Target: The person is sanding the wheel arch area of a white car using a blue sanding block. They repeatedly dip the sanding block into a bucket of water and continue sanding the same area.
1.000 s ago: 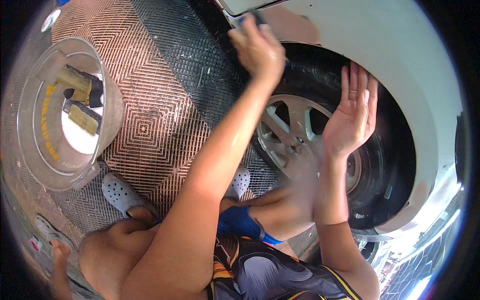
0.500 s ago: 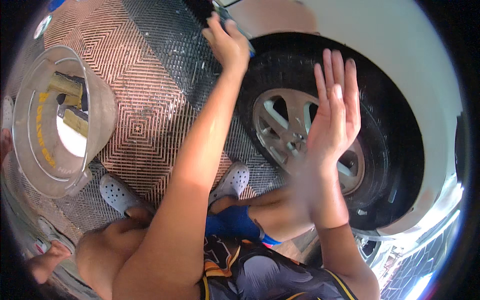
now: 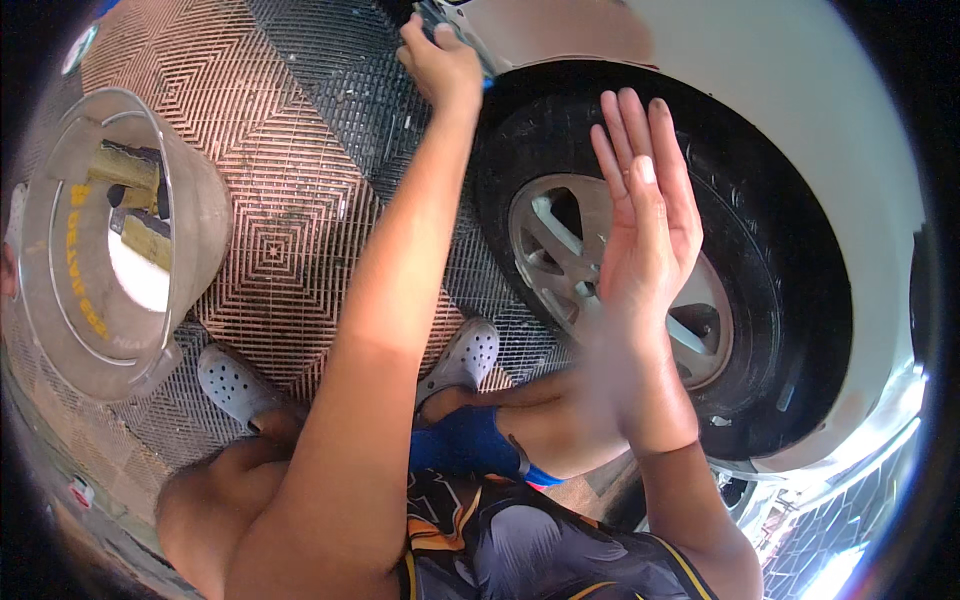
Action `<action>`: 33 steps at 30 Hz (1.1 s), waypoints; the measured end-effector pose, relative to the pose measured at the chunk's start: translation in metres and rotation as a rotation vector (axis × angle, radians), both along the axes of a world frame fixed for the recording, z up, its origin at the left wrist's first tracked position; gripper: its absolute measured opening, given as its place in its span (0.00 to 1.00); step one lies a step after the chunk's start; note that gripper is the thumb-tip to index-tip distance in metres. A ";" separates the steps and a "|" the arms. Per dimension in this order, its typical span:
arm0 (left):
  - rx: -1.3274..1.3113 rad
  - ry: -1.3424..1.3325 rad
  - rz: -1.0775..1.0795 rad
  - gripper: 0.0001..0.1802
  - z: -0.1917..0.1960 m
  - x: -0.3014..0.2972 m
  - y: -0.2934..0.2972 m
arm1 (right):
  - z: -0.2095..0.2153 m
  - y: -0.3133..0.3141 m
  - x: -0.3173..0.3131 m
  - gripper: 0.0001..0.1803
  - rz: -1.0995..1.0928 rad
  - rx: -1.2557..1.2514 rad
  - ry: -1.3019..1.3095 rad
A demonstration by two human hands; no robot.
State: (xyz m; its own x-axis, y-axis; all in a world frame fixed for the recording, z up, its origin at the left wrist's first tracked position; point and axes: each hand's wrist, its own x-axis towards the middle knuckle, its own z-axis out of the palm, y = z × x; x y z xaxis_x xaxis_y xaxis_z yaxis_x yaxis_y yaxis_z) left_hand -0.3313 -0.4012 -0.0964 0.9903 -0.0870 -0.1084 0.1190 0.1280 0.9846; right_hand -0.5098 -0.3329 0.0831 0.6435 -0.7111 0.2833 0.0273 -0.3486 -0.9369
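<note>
Left hand (image 3: 440,65) clamped on dark wash pad (image 3: 432,18) against white fender (image 3: 560,35), above tyre (image 3: 790,300). Right hand (image 3: 645,225) raised, fingers together, empty. Risk: overreach, lost balance while crouched.

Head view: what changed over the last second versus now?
The left hand has slid further along the car body above the tyre, toward the frame's top edge, still gripping a dark blue-edged thing against the panel. The right hand stayed raised, open and empty, shifting slightly leftward in front of the wheel. The clear bucket stayed on the floor mat; nothing was released.
</note>
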 end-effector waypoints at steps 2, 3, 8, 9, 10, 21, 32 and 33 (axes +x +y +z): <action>0.008 -0.086 0.018 0.23 -0.006 -0.020 0.002 | 0.000 0.004 -0.002 0.33 0.006 0.011 0.008; -0.007 -0.131 0.016 0.23 0.003 -0.036 -0.003 | 0.002 0.003 -0.008 0.33 -0.009 -0.028 0.016; -0.001 0.041 -0.005 0.21 0.007 -0.017 0.001 | 0.000 0.002 -0.004 0.33 -0.014 0.023 0.023; 0.046 -0.086 0.071 0.22 0.005 -0.024 0.003 | -0.001 0.003 -0.006 0.33 0.000 0.003 0.030; 0.075 -0.218 0.140 0.24 0.007 -0.034 -0.004 | 0.001 0.003 -0.010 0.33 0.005 -0.035 0.030; 0.034 -0.198 0.154 0.23 0.006 -0.024 -0.012 | 0.005 0.003 -0.008 0.31 0.028 -0.018 0.010; -0.047 -0.356 0.108 0.23 -0.005 -0.062 -0.012 | 0.014 0.009 -0.021 0.30 0.017 -0.094 -0.008; -0.042 -0.391 0.116 0.22 -0.010 -0.055 -0.013 | 0.011 0.007 -0.022 0.30 0.027 -0.117 0.003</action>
State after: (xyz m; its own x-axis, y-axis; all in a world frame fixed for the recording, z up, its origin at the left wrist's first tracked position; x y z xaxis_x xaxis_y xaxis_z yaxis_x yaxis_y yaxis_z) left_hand -0.3867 -0.4137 -0.1068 0.9596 0.0312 0.2798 -0.2811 0.1593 0.9463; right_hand -0.5314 -0.3255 0.0945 0.6628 -0.6560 0.3610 0.0350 -0.4545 -0.8900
